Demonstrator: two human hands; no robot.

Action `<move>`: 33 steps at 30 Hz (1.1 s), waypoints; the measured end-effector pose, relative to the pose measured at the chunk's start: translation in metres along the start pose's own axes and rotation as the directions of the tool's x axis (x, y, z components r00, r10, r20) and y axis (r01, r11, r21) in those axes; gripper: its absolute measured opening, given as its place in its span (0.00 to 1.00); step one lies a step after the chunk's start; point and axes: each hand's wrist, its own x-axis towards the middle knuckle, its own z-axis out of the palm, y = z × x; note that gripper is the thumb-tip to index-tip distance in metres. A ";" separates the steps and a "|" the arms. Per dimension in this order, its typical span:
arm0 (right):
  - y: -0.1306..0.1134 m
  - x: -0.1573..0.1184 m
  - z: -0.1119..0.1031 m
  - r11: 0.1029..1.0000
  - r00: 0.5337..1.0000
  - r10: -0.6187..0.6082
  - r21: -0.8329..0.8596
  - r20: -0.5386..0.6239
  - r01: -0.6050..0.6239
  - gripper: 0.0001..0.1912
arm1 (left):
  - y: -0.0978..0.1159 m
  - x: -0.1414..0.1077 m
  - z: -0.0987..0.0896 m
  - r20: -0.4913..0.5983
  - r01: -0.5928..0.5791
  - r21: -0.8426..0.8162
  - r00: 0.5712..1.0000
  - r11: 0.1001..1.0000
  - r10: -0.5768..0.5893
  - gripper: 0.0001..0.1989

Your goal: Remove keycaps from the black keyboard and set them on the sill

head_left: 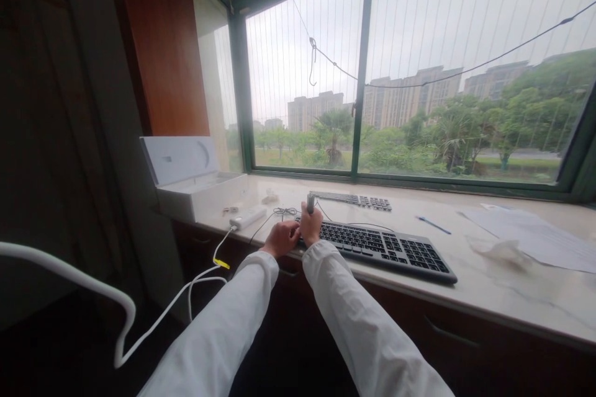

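Note:
A long black and grey computer keyboard (372,245) lies along the counter's front edge. At its left end is my left hand (282,237), closed, with curled fingers on the keyboard's corner. My right hand (311,223) is just above the left part of the keys. It is wrapped round a short dark grey cylinder (310,203) that stands upright out of the fist; its lower end is hidden and its kind does not show. A thin black cable (285,211) lies looped behind my left hand. Behind the keyboard rests a flat panel with keys (356,200).
A white box (205,189) with its lid raised stands at the left. A white power strip (248,217) and its cord (172,304) are near the left edge. Right of the keyboards lie a blue pen (434,225), crumpled tissue (503,251) and papers (535,232). Windows (302,93) rise behind.

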 end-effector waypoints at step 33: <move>0.011 0.007 0.002 0.942 0.961 0.261 0.241 -0.087 -0.234 0.18 | 0.006 -0.002 -0.003 0.018 0.058 -0.048 0.998 0.997 -0.057 0.13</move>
